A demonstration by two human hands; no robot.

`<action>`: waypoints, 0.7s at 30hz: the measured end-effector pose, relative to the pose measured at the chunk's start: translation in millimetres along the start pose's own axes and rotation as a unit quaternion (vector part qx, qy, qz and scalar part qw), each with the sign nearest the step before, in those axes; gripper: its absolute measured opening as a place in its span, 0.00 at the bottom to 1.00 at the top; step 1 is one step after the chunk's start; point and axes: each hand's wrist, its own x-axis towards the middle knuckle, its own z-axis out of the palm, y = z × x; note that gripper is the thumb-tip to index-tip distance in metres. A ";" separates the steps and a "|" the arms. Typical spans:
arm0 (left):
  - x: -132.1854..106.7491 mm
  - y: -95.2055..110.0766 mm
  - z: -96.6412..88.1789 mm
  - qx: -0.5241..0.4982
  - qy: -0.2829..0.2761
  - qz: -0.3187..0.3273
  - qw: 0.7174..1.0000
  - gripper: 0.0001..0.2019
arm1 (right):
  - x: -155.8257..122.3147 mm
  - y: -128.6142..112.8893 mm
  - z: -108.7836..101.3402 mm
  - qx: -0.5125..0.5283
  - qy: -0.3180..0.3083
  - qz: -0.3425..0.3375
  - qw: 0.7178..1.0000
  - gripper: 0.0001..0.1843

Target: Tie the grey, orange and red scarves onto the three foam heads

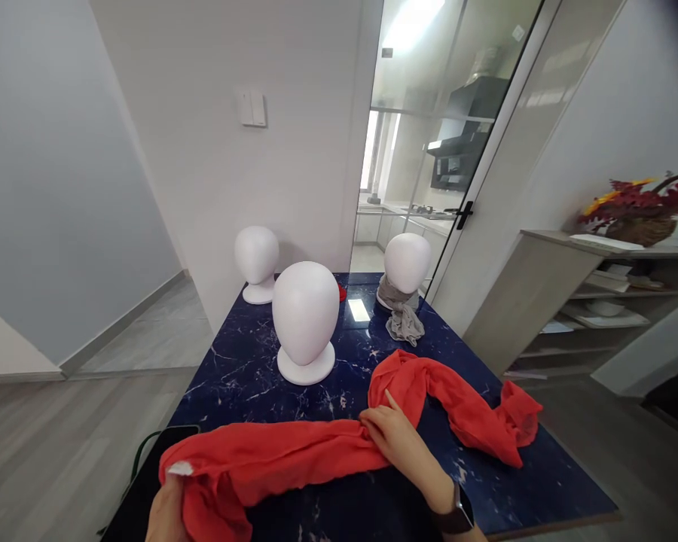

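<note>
A long red scarf point(294, 452) lies bunched lengthwise across the near part of a dark blue marbled table point(242, 376). My right hand point(395, 436) rests on the scarf's middle, fingers curled into the fabric. My left hand point(166, 512) grips the scarf's left end at the table's near corner, mostly covered by cloth. Beyond the scarf, a white mannequin head point(306, 320) stands bare. A second white head point(257, 263) stands at the back left. A third head point(407, 267) at the back right wears a grey scarf point(404, 316) round its neck.
A dark chair back point(147, 459) sits at the table's left near corner. A wooden shelf unit point(576, 301) with a basket of red flowers point(641, 207) stands on the right. A glass sliding door point(457, 150) opens onto a kitchen behind the table.
</note>
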 end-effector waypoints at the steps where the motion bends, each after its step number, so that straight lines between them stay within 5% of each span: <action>1: 1.0 1.0 0.1 0.013 -0.017 0.006 1.000 0.22 | -0.4 1.3 -4.8 0.043 0.024 0.012 0.999 0.12; 5: 12.5 -4.5 9.4 0.159 -0.178 0.112 0.965 0.19 | -6.6 11.5 -34.0 0.222 0.195 0.097 0.950 0.14; 9: 19.2 -17.7 23.4 0.357 -0.285 0.270 0.848 0.15 | -17.3 10.5 -64.0 0.307 0.291 0.146 0.894 0.16; 12: 0.1 -23.6 39.8 0.412 -0.371 0.322 0.768 0.31 | -25.2 -6.8 -71.2 0.283 0.248 0.108 0.920 0.14; 16: -38.0 -32.0 74.3 0.424 -0.536 0.291 0.670 0.51 | -33.1 -36.9 -66.3 0.241 0.123 0.030 0.962 0.13; 21: -40.7 -61.5 97.2 0.402 -0.578 0.308 0.640 0.43 | -36.8 -54.2 -68.9 0.270 0.111 -0.016 0.956 0.14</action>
